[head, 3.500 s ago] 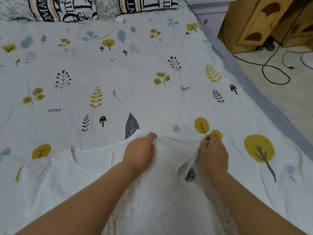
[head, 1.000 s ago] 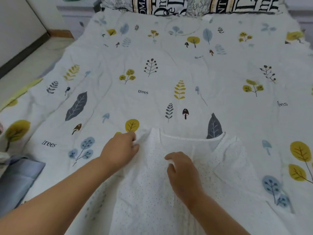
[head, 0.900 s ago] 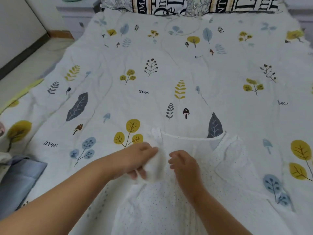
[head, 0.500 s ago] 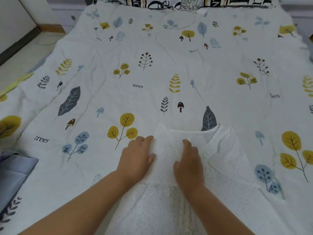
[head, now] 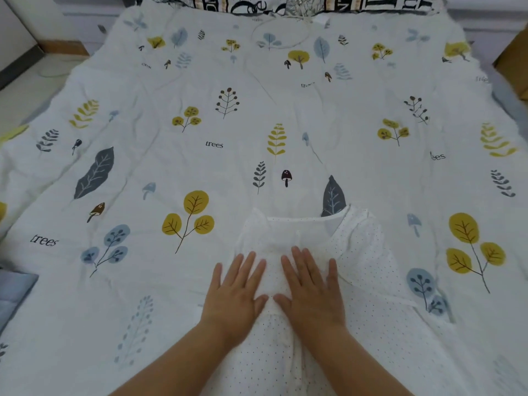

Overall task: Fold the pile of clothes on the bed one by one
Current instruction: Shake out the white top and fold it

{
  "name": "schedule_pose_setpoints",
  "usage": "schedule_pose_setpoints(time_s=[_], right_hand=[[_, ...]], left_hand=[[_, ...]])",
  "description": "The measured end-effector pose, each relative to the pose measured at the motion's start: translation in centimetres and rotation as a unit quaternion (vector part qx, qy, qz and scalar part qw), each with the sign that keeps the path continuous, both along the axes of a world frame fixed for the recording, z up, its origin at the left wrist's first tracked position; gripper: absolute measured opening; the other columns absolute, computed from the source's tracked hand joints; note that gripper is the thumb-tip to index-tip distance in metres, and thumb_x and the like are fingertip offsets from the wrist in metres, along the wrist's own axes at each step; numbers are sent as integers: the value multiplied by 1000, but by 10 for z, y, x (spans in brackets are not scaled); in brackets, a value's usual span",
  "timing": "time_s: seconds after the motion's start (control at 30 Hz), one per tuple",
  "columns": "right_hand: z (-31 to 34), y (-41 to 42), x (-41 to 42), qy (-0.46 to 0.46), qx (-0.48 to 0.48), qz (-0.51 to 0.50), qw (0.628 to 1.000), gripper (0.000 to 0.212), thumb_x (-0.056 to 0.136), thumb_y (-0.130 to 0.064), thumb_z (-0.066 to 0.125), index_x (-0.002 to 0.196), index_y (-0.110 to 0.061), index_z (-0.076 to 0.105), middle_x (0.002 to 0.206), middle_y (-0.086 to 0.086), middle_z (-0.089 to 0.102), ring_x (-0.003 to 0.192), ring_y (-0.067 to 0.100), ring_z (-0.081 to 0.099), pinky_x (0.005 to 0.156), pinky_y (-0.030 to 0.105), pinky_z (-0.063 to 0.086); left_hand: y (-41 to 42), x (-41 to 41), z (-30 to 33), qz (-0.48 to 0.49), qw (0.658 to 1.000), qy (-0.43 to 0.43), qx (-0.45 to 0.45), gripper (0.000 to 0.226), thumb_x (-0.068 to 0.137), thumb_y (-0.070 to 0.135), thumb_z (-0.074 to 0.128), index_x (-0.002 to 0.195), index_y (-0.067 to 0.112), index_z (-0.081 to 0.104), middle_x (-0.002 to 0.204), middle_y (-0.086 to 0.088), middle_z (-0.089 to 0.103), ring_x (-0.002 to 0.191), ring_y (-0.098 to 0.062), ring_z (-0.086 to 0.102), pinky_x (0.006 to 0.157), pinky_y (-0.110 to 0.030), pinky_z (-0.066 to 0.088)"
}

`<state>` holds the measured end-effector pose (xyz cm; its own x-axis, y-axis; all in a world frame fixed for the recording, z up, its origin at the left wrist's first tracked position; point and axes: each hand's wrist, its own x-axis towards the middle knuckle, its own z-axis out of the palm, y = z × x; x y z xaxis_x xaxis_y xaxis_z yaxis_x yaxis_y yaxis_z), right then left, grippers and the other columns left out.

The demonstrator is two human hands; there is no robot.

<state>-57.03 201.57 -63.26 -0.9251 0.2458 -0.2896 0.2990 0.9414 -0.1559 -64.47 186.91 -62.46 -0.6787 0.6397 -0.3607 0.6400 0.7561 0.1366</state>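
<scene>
A white dotted top (head: 371, 304) lies flat on the near middle of the bed (head: 257, 110), its neckline toward the far side and its body running off the near edge of the view. Its left side is folded in over the middle, so that the left edge forms a straight line, while the right sleeve (head: 363, 232) is spread out to the right.

The left hand (head: 237, 292) rests palm down on the folded left part of the top, fingers straight and slightly spread, with the outer fingers reaching over the edge onto the bedcover. The right hand (head: 311, 290) lies just beside it, also flat and palm down, fingers straight and pointing away toward the neckline. The two thumbs point toward each other and nearly meet over a fold of the cloth. Neither hand pinches or grips anything; both press on the fabric with open palms.

The bedcover is white with printed yellow trees, grey and blue leaves, small mushrooms and the word "trees". At the far end lie pillows (head: 285, 4) with large black letters. A grey-blue cloth (head: 14, 295) shows at the left edge, near side, and a wooden piece of furniture (head: 514, 61) at the far right.
</scene>
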Motion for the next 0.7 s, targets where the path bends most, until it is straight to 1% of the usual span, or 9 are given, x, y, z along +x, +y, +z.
schedule_pose_setpoints(time_s=[0.07,0.13,0.17,0.27,0.37,0.47,0.53,0.63,0.7], right_hand=[[2,3,2,-6,20,-7,1000,82,88,-62,-14,144,-21,28,152,8,28,144,23,14,110,54,-1],[9,5,-1,-18,70,13,997,89,71,-67,-32,144,-25,-5,155,7,-7,140,23,-13,110,52,-16],[17,4,-3,-19,75,13,997,88,74,-67,-24,146,-22,1,156,9,-2,142,24,-5,112,50,-12],[32,-1,13,11,16,-30,999,64,86,-50,25,132,-14,51,136,13,52,127,29,48,108,45,7],[39,2,45,72,46,-45,995,52,84,-37,32,128,-14,44,132,14,56,122,31,53,109,43,7],[48,6,82,69,57,-94,991,49,78,-26,57,125,-12,53,126,17,59,115,33,58,106,51,34],[59,9,108,23,26,-169,985,63,69,-12,73,129,-11,55,134,18,53,122,34,53,98,53,39],[71,21,142,-22,9,-270,963,62,96,-11,35,151,-22,8,158,10,3,146,26,4,116,47,6],[77,31,164,-42,-14,-329,943,59,99,-13,24,150,-24,-3,158,7,-6,145,24,-4,116,45,2]], left_hand=[[2,-4,-1,-3,999,-12,-45,82,84,63,-20,148,21,9,153,-2,7,142,-24,18,110,-48,17],[4,-7,-4,-31,998,-14,-45,99,50,67,-47,137,26,-26,144,4,-31,135,-17,-24,112,-46,-5],[7,-7,1,-32,998,-31,-50,99,44,66,-49,133,27,-32,142,5,-36,130,-15,-31,112,-45,-9],[8,-4,15,-13,999,-22,-35,77,80,65,-17,145,24,-21,153,0,-25,140,-20,-22,115,-45,-4],[-7,7,29,40,999,-15,-4,70,92,53,10,150,16,5,158,-11,-5,145,-29,1,115,-47,12],[-31,17,41,77,996,-30,23,70,82,44,28,132,-1,48,138,-31,41,122,-47,46,90,-59,47],[-50,30,43,106,994,-31,20,61,81,38,39,122,-4,54,125,-32,52,110,-49,55,79,-57,52],[-67,56,52,196,977,-33,78,51,86,27,48,131,3,41,125,-22,49,114,-38,49,86,-46,48],[-75,69,58,263,959,-69,82,54,91,27,48,138,8,30,121,-16,46,108,-32,48,82,-39,43]])
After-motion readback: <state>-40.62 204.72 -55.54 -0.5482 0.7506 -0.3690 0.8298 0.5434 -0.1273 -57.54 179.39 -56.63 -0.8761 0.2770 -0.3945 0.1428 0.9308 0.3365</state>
